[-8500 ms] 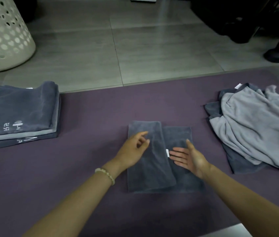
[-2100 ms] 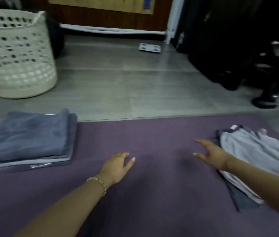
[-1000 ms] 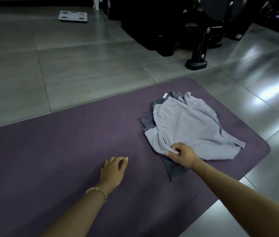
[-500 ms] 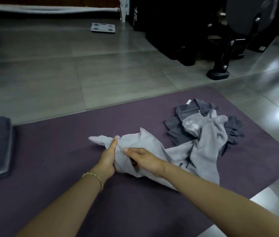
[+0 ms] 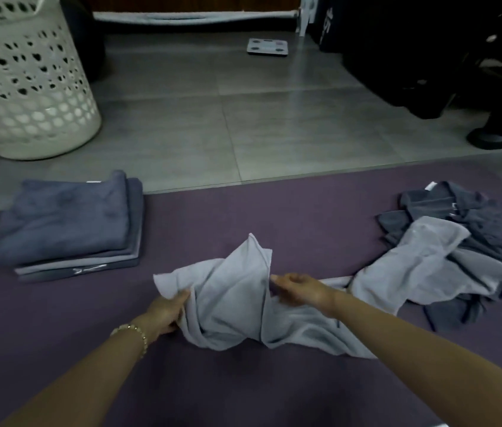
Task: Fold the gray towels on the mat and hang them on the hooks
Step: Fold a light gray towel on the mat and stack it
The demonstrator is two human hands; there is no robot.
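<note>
Both hands clamping the pale towel (image 5: 231,291): left hand (image 5: 168,309) at 9 o'clock, right hand (image 5: 300,289) at 3; its tail trailing toward 3, right hand nearer.

Purple mat (image 5: 289,211) lay on the grey tiled floor (image 5: 243,118). On the mat: a stack of folded towels (image 5: 64,223) at 9 o'clock, a crumpled light grey towel (image 5: 231,291) at centre, a dark towel heap (image 5: 471,217) at 3 o'clock. On the floor: a perforated basket (image 5: 24,87) at 11 o'clock, a scale (image 5: 267,47) at 12 o'clock.

Light gray towel (image 5: 231,291) bunched between both hands
</note>
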